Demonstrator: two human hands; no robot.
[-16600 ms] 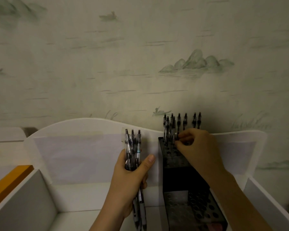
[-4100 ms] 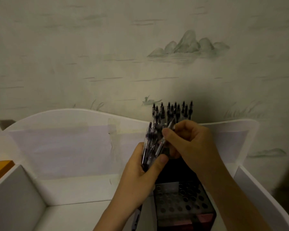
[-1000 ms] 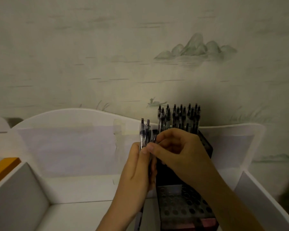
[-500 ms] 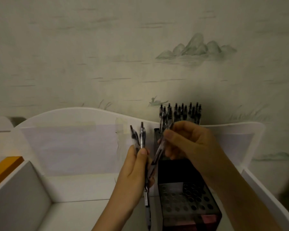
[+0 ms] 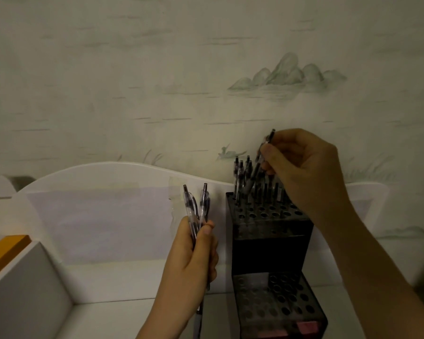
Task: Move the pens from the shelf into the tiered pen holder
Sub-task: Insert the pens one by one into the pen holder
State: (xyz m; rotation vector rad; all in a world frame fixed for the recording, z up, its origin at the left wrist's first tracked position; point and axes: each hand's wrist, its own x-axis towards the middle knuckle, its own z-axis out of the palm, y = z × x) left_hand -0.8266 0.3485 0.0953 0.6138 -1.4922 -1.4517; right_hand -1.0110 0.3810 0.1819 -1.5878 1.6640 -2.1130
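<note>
The left hand (image 5: 191, 255) is gripping two clear pens (image 5: 197, 206). At its two o'clock, the right hand (image 5: 306, 172) is pinching one pen (image 5: 260, 165) over the black tiered pen holder (image 5: 269, 238).

Clear pens (image 5: 241, 177) upright in black holder (image 5: 269, 243)

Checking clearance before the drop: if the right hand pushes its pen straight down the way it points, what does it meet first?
Probably the upright pens already standing in the black perforated holder's top tier, before any free hole; depth is unclear. The right hand grips its clear pen tilted.
</note>
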